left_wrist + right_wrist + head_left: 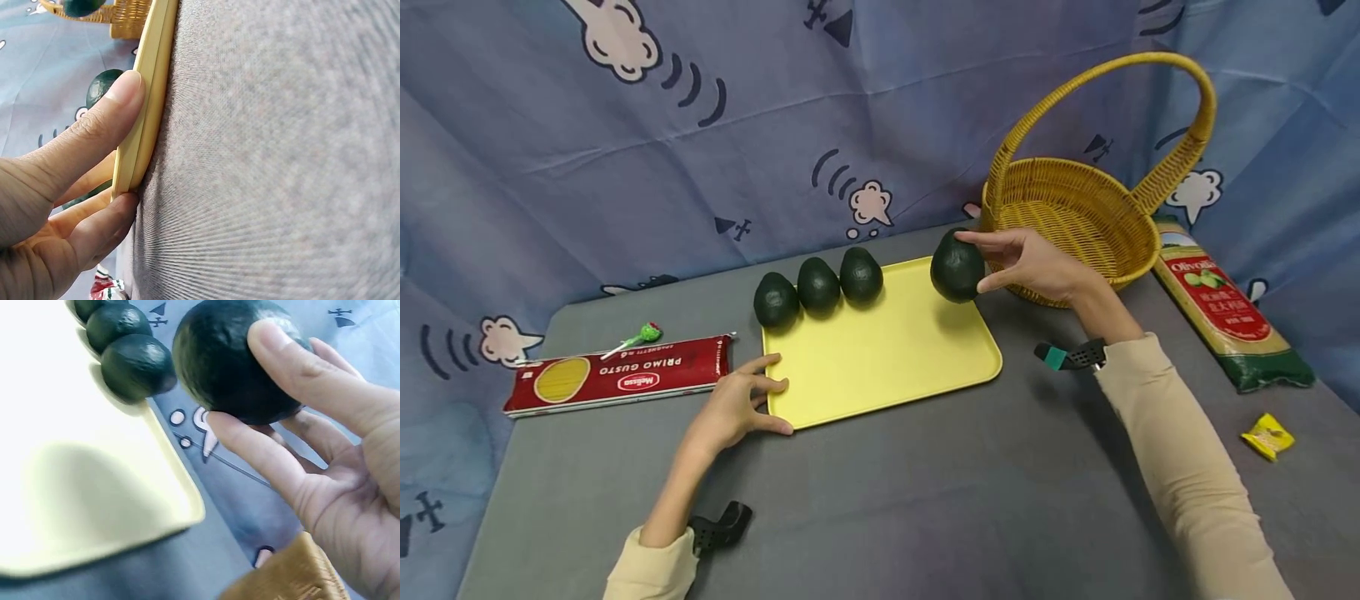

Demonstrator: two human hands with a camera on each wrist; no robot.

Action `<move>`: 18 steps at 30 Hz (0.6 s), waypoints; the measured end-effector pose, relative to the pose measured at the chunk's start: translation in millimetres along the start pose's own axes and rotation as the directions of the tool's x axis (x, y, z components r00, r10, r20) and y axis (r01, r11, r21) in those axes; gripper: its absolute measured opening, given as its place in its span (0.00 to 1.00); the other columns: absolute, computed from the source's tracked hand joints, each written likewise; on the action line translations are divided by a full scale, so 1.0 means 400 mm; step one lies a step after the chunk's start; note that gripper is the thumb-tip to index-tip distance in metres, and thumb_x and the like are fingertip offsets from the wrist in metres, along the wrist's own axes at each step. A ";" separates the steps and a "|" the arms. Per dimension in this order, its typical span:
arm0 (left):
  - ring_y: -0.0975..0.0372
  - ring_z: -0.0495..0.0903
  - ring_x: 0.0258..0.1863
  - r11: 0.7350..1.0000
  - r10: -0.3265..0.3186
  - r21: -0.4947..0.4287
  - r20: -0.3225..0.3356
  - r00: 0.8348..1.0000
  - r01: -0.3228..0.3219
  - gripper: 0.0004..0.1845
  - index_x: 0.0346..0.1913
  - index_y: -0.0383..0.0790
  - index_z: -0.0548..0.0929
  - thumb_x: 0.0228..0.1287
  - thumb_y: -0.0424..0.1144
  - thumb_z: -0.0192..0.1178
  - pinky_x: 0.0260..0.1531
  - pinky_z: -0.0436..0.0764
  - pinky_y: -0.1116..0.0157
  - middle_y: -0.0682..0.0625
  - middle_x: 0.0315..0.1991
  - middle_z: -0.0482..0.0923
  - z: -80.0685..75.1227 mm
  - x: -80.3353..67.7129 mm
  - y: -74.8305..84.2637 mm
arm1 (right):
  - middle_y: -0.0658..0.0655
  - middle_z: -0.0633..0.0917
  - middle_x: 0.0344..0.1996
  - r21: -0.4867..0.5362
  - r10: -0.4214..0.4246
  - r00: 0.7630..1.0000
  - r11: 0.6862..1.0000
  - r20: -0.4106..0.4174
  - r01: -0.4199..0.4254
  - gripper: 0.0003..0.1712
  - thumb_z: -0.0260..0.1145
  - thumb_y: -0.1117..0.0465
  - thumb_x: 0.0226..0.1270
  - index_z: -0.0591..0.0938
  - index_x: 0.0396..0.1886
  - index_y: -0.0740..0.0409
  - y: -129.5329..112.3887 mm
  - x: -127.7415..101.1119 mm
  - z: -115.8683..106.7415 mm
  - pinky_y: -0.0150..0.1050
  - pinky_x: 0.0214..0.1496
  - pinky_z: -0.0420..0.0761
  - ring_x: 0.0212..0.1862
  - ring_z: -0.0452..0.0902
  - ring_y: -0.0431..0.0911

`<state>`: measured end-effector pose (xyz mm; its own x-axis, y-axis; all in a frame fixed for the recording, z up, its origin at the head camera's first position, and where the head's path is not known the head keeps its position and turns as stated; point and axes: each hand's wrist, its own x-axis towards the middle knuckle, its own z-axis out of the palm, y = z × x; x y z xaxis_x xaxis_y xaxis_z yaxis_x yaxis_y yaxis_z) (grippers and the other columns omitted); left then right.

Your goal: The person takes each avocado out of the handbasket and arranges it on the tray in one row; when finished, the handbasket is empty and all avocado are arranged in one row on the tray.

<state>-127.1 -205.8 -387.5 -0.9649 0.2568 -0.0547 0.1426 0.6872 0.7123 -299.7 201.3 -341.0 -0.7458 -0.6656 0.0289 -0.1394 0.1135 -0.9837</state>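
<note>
Avocado (957,267), dark green with a pebbled skin, sits in the right hand (1037,265) just right of centre in the head view, pinched between thumb and curled fingers (250,447) above the far right corner of the yellow tray (887,354). Three more avocados (817,286) stand in a touching row along the tray's far left edge, near the middle of the frame. The left hand (737,408) grips the tray's near left corner, thumb on top and fingers curled under the rim.

A woven wicker basket (1075,217) with a tall arched handle sits in the upper right, just behind the right hand, and is the closest thing to the held fruit. A green-and-red pasta packet (1225,308) lies at far right, with a small yellow wrapper (1267,436) below it. At left lie a red spaghetti packet (617,375) (labelled Primo Gusto) and a green lollipop (640,336). All rest on a grey cloth-covered desk (925,500) before a blue printed backdrop.

The left wrist view shows the tray's thin smooth rim (147,106) clamped edge-on and the coarse weave of the cloth, which the head view does not. The right wrist view shows the avocado's glossy, bumpy skin (219,362) close up.
</note>
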 end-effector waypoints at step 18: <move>0.41 0.67 0.63 0.999 -0.006 -0.051 -0.003 1.000 0.006 0.30 0.48 0.20 0.82 0.37 0.28 0.78 0.49 0.80 0.56 0.32 0.66 0.64 0.011 0.006 0.006 | 0.63 0.68 0.68 -0.098 0.159 0.986 0.983 0.057 -0.153 0.45 0.73 0.72 0.53 0.66 0.72 0.55 0.100 0.137 0.012 0.39 0.54 0.81 0.69 0.61 0.58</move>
<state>-128.2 -200.5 -389.0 -0.9666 0.2501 -0.0568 0.1252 0.6536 0.7464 -343.0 166.0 -379.4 -0.7204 -0.6797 -0.1378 -0.0867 0.2854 -0.9545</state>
